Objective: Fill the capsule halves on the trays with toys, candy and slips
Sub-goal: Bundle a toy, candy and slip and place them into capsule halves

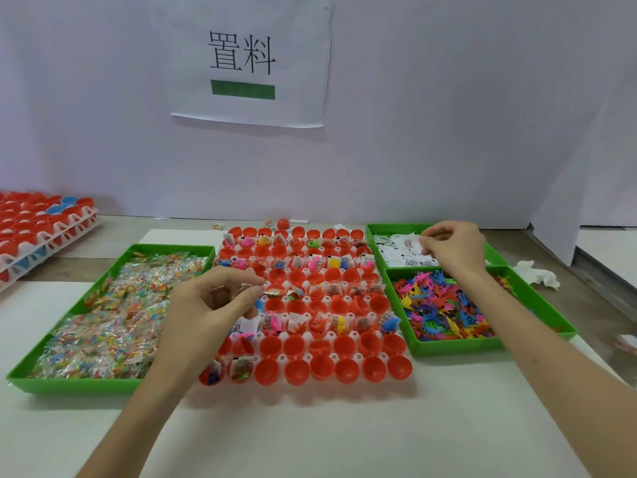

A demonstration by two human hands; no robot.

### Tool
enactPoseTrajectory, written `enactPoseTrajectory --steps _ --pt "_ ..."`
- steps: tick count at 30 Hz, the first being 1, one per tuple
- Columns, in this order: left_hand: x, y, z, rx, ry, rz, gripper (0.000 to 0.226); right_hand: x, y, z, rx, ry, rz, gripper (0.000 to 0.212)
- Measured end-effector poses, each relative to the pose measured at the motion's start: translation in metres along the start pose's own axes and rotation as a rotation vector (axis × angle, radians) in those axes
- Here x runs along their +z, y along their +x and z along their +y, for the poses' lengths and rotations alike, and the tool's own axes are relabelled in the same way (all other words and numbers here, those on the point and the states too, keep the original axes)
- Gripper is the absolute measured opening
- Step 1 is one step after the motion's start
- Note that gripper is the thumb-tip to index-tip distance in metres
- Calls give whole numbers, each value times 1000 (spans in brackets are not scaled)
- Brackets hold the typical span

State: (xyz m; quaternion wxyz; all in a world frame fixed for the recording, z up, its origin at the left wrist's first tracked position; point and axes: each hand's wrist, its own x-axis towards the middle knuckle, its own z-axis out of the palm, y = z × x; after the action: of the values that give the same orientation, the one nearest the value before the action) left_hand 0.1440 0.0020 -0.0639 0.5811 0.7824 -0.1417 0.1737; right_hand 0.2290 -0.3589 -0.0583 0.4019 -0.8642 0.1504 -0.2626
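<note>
Head view, red capsule halves [296, 372] in white tray [358, 357], some filled

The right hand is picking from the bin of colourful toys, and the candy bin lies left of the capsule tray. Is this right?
Not quite. The head view shows the right hand picking from the bin of white slips, behind the toy bin. The candy bin does lie left of the capsule tray.

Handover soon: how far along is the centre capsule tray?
Done: four rows hold toys and slips, plus two front halves. In hand: right grip pinches a slip in its bin; left grip pinches, seemingly, a candy packet. Left: six front halves and alternate rows, empty.
</note>
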Motion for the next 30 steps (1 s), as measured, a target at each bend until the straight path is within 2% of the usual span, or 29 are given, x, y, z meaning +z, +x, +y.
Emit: enactPoseTrajectory --steps 3,11,15,18,23,30 --pt "-1 0 0 -6 -8 4 18 2 3 2 0 -1 -3 9" --pt "-1 0 1 -17 -16 -1 18 13 1 5 -51 -42 -147 34" --pt "-1 0 2 -17 -21 10 18 18 -1 6 -37 -13 -159 39" --pt "-2 0 2 -20 -28 13 16 19 -4 6 -13 -5 -156 33" --pt "-2 1 1 -19 -36 12 16 16 -4 8 -54 -42 -177 10" --pt "-4 1 1 -17 -27 21 14 18 -3 10 -37 -29 -162 8"
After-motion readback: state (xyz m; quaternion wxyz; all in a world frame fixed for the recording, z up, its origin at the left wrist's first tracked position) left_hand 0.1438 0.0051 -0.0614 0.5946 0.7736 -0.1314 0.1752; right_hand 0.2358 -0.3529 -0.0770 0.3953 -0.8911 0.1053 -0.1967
